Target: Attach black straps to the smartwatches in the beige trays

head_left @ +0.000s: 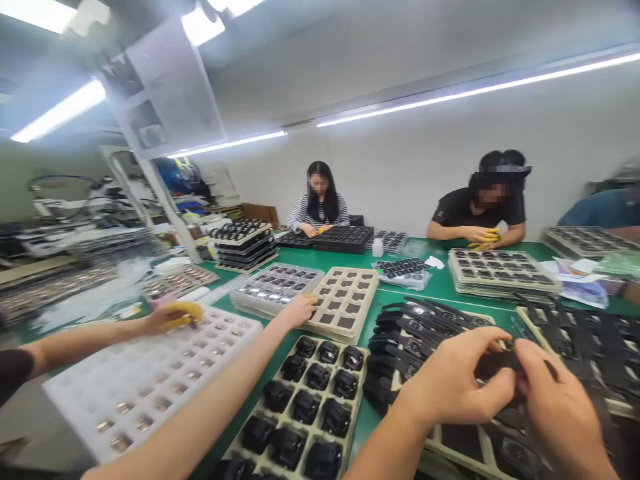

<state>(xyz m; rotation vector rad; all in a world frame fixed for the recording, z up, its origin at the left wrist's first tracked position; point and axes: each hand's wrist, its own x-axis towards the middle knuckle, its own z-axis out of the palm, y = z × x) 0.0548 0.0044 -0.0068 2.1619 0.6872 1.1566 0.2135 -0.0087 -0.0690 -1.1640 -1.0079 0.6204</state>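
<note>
Both of my hands come in at the lower right, close together. My left hand [463, 377] pinches one end of a black watch strap [500, 363]. From the other side, my right hand [557, 400] has its fingers closed on the same strap, which is partly hidden by my fingers. Below and behind them lies a beige tray [487, 443] with black watches and straps. Many black straps [413, 327] fan out over its far left side. Left of my left hand, another beige tray [300, 417] holds black pieces in its compartments.
A person's bare arms cross from the left over a white foam tray [165, 380] of small metallic parts. Beyond are a beige tray [345, 303], a clear tray [275, 287] and stacked trays [505, 270]. More straps [595, 340] lie right. Other people sit across the green table [440, 283].
</note>
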